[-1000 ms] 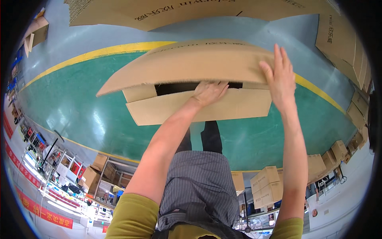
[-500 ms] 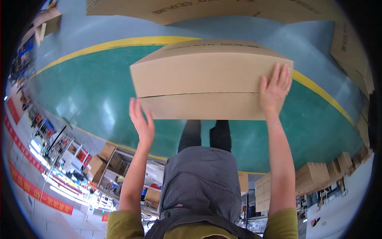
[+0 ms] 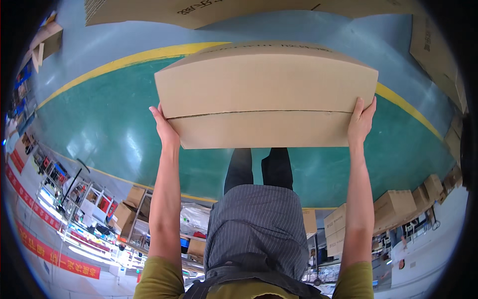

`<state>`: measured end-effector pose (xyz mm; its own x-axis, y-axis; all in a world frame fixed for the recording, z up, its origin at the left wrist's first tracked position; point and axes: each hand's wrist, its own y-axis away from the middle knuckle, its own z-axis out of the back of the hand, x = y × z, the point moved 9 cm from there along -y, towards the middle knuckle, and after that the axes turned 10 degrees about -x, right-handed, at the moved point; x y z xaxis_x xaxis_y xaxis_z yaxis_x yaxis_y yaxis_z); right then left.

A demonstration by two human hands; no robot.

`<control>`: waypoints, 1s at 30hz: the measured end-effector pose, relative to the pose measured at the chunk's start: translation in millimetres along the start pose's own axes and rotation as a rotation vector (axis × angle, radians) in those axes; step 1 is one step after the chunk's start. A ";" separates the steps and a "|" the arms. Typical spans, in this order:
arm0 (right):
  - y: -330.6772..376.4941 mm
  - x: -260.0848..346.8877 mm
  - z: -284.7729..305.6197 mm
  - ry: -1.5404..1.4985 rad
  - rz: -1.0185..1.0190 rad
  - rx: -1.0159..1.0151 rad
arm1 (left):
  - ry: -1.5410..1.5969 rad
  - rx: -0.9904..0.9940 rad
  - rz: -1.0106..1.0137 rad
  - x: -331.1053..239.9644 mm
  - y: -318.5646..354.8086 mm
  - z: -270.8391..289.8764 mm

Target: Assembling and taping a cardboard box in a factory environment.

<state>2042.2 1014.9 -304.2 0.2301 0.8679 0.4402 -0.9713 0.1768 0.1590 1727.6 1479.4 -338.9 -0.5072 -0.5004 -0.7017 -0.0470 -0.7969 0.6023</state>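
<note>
A large closed cardboard box [image 3: 264, 84] sits between my hands in front of my legs, a straight seam running across its upward face. Dark print shows along its far side. My left hand [image 3: 165, 128] presses against the box's left end, the thumb pointing outward and most fingers hidden behind that end. At the right end my right hand [image 3: 360, 123] grips the near corner, its thumb on the upward face and its fingers around the side. Whether the box's underside touches anything is hidden.
Green floor [image 3: 109, 109] with a curved yellow line [image 3: 114, 62] lies around the box, blue-grey floor beyond. Large cardboard pieces [image 3: 239, 12] stand at the far edge. More boxes [image 3: 396, 207] are at the lower right, and a cluttered shelf rack [image 3: 139, 212] at the lower left.
My right hand has slid from the box's upward face to its right end. My left hand has closed in on the left end. The box appears slightly larger and nearer.
</note>
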 end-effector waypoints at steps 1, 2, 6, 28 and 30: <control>-1.0 0.8 1.7 0.060 0.042 -0.005 | -0.026 -0.039 0.030 2.2 7.6 -3.1; -2.9 -2.4 2.8 0.074 0.037 -0.013 | -0.027 -0.025 0.040 -1.0 12.2 -9.7; 8.9 4.6 -1.1 0.229 0.128 -0.207 | -0.199 -0.106 -0.099 -13.2 17.4 -15.7; 10.8 4.4 14.4 0.193 0.042 -0.406 | -1.282 0.943 -1.616 -61.0 248.9 -336.5; 12.0 3.0 15.2 0.088 0.038 -0.329 | -1.323 0.947 -1.641 -54.8 251.0 -339.1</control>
<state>2032.1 1012.5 -287.5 0.2007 0.9111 0.3600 -0.9499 0.2709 -0.1560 2035.4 1192.1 -278.3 0.2977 0.9059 -0.3012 -0.9071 0.3668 0.2067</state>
